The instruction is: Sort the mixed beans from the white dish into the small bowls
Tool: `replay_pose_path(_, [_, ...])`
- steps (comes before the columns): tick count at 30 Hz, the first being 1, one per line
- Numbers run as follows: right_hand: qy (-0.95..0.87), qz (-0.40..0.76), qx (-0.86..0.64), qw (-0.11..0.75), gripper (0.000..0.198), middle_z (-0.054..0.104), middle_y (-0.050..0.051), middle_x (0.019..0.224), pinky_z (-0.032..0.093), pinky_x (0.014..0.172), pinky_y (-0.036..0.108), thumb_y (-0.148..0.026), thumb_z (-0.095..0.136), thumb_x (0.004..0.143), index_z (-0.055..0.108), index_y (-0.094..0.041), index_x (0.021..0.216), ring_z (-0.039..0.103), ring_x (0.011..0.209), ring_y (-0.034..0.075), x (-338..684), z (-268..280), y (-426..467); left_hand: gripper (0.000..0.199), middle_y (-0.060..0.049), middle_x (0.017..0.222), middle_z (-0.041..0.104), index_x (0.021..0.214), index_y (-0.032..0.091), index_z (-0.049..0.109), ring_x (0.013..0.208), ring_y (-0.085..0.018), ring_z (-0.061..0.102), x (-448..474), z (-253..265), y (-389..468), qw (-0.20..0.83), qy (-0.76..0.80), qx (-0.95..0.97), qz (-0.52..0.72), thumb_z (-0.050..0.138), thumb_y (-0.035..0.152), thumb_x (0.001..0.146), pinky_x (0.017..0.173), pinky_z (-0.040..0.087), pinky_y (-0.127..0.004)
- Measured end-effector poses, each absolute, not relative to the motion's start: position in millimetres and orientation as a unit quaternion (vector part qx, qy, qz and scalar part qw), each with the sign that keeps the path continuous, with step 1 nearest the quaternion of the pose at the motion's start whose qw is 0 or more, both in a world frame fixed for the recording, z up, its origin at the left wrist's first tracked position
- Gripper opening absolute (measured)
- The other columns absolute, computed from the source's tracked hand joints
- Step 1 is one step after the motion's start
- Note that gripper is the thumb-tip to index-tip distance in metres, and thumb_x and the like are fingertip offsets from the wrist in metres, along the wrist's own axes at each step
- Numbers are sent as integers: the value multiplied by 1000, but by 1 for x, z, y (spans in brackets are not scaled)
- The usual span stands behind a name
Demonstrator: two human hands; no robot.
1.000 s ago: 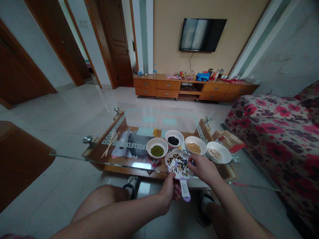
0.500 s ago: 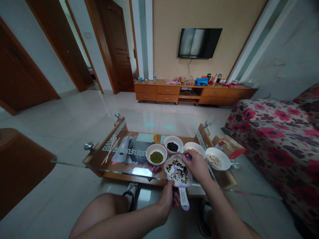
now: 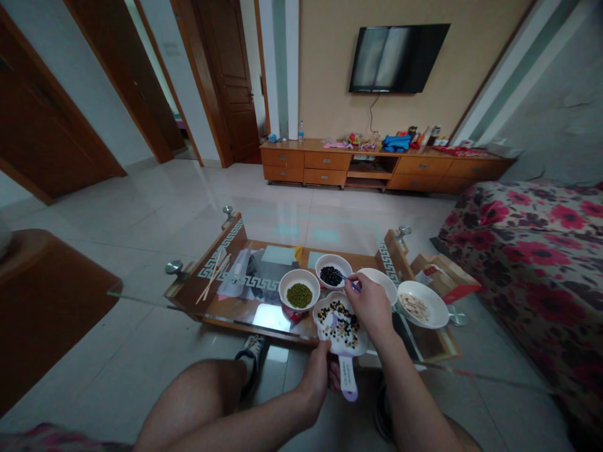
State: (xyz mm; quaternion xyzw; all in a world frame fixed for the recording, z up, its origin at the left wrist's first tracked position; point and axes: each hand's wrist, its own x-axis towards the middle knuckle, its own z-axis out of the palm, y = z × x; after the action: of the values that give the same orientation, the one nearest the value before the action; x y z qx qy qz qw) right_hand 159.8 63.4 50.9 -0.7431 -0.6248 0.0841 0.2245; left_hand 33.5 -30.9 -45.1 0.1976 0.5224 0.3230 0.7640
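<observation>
**Right hand [image 3: 370, 304] holds a slim purple tool [image 3: 349, 282] at the bowl of black beans [image 3: 334, 260]**

Your right thumb and fingers pinch the tool, its tip reaching over the near side of that bowl; whether the tip grips a bean is too small to tell. Your left hand [image 3: 319, 371] clasps the white dish [image 3: 340, 351] beside its handle [image 3: 347, 376], thumb at the rim and fingers curled underneath. The dish sits at the near edge of the glass table [image 3: 268, 317], scattered with mixed dark and pale beans. The bowl of green beans [image 3: 298, 277] stands to its left. Your right hand partly covers a third bowl [image 3: 380, 278], hiding its contents; a fourth bowl [image 3: 434, 305] with pale pieces stands farther right.
</observation>
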Motion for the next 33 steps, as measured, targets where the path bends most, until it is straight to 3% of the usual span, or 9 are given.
replay_pose_path(10, [-622, 87, -751, 204, 27, 73, 6, 87, 36, 64, 27, -41, 49, 89, 69, -23, 96, 66, 81, 21, 169, 53, 59, 58, 0, 49, 49, 63, 16, 54, 41, -10, 42, 37, -53, -34, 764, 538, 186, 305, 33, 67, 81, 48, 26, -24])
replay_pose_path(20, [-640, 131, -735, 182, 26, 72, 6, 87, 40, 72, 28, -39, 49, 90, 69, -23, 92, 66, 84, 21, 168, 50, 68, 57, -1, 49, 49, 62, 17, 54, 41, -10, 40, 38, -54, -38, 758, 542, 181, 315, 41, 73, 66, 46, 25, -24])
replay_pose_path(24, [-643, 120, -731, 194, 27, 72, 6, 86, 40, 68, 27, -40, 48, 89, 68, -21, 93, 66, 81, 21, 174, 46, 58, 60, 0, 47, 47, 60, 18, 53, 40, -11, 41, 35, -47, -37, 748, 550, 201, 314, 43, 77, 62, 45, 25, -25])
replay_pose_path(33, [-666, 145, -711, 172, 24, 71, 4, 79, 39, 61, 25, -40, 48, 89, 65, -23, 94, 66, 70, 18, 171, 40, 13, 61, 0, 50, 51, 66, 17, 56, 44, -12, 44, 30, -39, -38, 748, 539, 212, 323, 47, 77, 66, 48, 29, -26])
